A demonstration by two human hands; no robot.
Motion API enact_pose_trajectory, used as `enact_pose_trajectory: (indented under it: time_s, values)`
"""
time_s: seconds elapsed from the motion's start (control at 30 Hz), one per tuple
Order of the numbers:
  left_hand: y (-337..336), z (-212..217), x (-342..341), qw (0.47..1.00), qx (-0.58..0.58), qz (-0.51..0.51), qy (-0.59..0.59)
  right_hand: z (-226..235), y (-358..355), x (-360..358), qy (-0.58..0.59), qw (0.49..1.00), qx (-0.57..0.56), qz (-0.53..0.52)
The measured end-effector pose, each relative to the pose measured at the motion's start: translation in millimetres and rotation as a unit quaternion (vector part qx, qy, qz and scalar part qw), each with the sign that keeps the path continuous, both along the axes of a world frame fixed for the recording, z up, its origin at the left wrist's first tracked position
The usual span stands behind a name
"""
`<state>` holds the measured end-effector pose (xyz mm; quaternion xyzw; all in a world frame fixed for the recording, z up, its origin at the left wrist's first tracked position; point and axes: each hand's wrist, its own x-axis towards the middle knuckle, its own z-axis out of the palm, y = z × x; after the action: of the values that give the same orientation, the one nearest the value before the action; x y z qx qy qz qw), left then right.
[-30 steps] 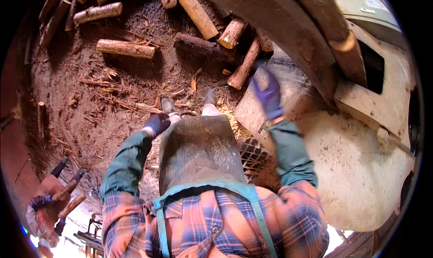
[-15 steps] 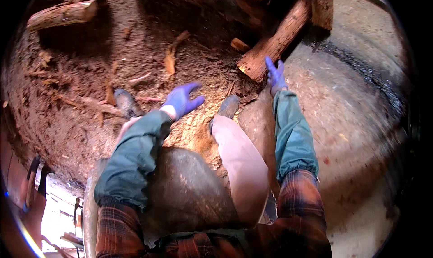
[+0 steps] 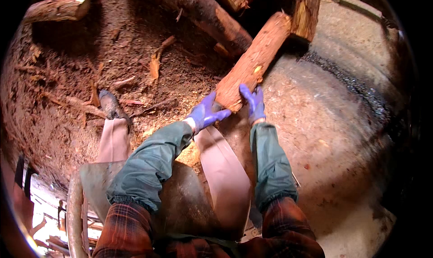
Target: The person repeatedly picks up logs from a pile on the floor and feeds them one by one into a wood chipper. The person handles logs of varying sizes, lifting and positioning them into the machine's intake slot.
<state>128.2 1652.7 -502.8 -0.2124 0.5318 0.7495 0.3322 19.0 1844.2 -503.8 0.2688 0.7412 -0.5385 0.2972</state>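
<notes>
Lying aslant between and just ahead of the hands: one peeled-looking log (image 3: 252, 61), near end low, far end up and to the right. Left hand (image 3: 208, 112) at the left edge of the near end, fingertips against the wood, thumb spread wide beneath the end face. Right hand (image 3: 253, 103) on the opposite edge, thumb and fingers apart, against the side. Both spread wide around the near end; cannot tell whether they bear any weight.

Materials. Log: roughly cylindrical, reddish brown, fibrous, grooved lengthwise, with a small yellow scar on its right flank and a ragged near end. Gloves (image 3: 202, 114): violet, smooth, close-fitting, pale at the cuff. Sleeve covers (image 3: 151, 156): dark green, thin, creased, gathered at the elbow over a plaid shirt (image 3: 124, 224).

Surroundings. Far end of the log just beside a thick block (image 3: 306, 14), rough and streaked brown. Darker log (image 3: 207, 18) to the left, bark partly off. Ground (image 3: 135, 41): brown, crumbly, strewn with splinters; one forked orange-brown strip (image 3: 155, 65) lies well apart from the hands. Yellowish sawdust (image 3: 189, 158) near the left forearm. To the right, a pale slab (image 3: 324, 127), smooth, stained, crossed by a black, glistening, grainy band (image 3: 356, 88).
</notes>
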Motion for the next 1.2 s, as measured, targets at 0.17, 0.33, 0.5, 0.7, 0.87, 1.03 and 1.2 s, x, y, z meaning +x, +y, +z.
enact_pose_trajectory:
  time_s: [0.17,0.33,0.5,0.7,0.87,1.03,1.2]
  values:
    - [-23,55,89,0.981,0.126,0.128,-0.073,135,-53,19,-0.075,0.987,0.061,0.129]
    - [-74,138,100,0.963,0.255,0.055,-0.067,123,-84,-26,-0.13,0.983,0.104,0.074]
    - [-64,100,110,0.946,0.156,0.279,-0.059,-1,-101,-16,-0.211,0.917,-0.324,-0.097]
    - [-78,127,131,0.946,-0.059,0.303,0.098,58,-165,16,-0.267,0.871,-0.412,-0.026]
    - [-89,274,187,0.932,0.235,0.264,0.075,187,-180,49,-0.339,0.898,-0.276,-0.058]
    - [-135,315,243,0.781,0.419,0.341,-0.313,298,-194,124,-0.465,0.819,-0.335,0.005]
    - [-200,421,225,0.861,0.28,0.398,-0.149,418,-279,158,-0.508,0.771,-0.372,0.095]
